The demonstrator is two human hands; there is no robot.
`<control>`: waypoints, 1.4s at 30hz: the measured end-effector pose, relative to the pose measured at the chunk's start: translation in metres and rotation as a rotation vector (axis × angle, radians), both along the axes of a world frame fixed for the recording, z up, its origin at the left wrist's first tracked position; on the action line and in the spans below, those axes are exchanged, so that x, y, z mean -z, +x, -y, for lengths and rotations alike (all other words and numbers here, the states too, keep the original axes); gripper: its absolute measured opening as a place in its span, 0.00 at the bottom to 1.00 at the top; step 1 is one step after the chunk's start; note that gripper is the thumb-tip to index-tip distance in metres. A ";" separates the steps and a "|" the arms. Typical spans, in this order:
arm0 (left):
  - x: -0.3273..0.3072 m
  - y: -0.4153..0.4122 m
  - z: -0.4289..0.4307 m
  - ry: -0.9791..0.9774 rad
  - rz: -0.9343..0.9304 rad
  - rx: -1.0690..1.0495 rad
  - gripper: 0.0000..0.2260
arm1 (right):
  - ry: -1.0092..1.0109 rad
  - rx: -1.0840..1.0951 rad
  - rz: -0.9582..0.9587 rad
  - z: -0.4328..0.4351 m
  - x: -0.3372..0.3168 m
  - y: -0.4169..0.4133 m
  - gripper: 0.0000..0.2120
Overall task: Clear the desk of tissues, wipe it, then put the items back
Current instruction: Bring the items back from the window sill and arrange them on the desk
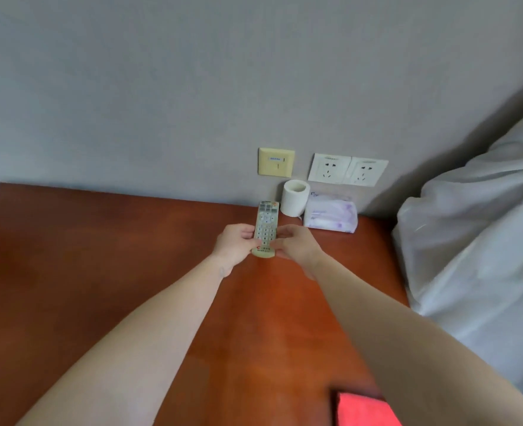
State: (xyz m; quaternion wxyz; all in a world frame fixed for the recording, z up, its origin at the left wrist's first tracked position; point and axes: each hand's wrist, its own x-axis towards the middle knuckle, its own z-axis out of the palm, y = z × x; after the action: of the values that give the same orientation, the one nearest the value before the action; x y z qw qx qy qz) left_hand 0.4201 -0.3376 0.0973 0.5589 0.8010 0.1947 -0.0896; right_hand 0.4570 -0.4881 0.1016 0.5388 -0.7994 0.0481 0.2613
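Remote control [265,230], head view: sits over the far right part of the counter [100,256], held at its near half between both hands. Left hand [235,244] has its fingers curled round the left edge. Right hand [297,244] pinches the right edge with fingertips and thumb. Cannot tell whether the underside is on the wood or just above it.

Orientation: button face up. Long axis runs near-to-far, nearly square to the wall. The far end, with an orange button, points at the wall just left of the toilet roll [295,198]; the near end shows a red logo.

Surroundings: tissue pack [330,215] lies just right of the roll, both against the wall under the wall sockets [347,170]. Bedding [484,241] lies off the right edge. Red cloth [364,408] sits at the near edge, blurred.

Judgement: looks like the putting-back stage, with the remote being placed.

To do it well:
- Lower it flat and keep the axis parallel to the counter's side edge.
- Leave a gap so the far end does not knock the upright roll, which would tip easily.
- Release both sides together so the light plastic body does not skew.
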 end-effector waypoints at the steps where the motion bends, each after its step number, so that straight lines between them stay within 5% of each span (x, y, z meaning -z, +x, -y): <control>1: 0.009 0.011 -0.002 -0.001 -0.015 -0.001 0.17 | -0.002 0.003 -0.017 -0.002 0.008 0.011 0.17; 8: 0.047 0.062 -0.012 0.062 -0.072 0.010 0.17 | -0.013 0.044 -0.137 -0.019 0.044 0.064 0.13; 13: 0.062 0.090 -0.010 0.117 -0.107 0.054 0.18 | -0.047 0.106 -0.157 -0.019 0.079 0.090 0.22; 24: 0.073 0.107 -0.002 0.152 -0.131 0.081 0.19 | -0.094 0.087 -0.123 -0.018 0.072 0.098 0.20; 30: 0.050 0.095 0.002 0.314 -0.207 0.228 0.34 | -0.172 0.016 -0.073 -0.013 0.046 0.086 0.18; 36: -0.002 0.063 -0.001 0.518 -0.122 0.414 0.32 | -0.435 -0.228 0.117 -0.002 0.004 0.056 0.20; 42: -0.067 0.014 0.002 1.079 -0.010 0.818 0.38 | -0.958 -0.608 0.451 0.033 -0.057 0.001 0.21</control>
State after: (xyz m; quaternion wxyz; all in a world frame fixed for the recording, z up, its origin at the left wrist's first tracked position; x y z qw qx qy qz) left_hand 0.4339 -0.3396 0.1641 0.0008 0.9767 -0.1042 -0.1878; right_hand 0.4575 -0.5214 0.1586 0.0177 -0.9664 -0.1855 0.1773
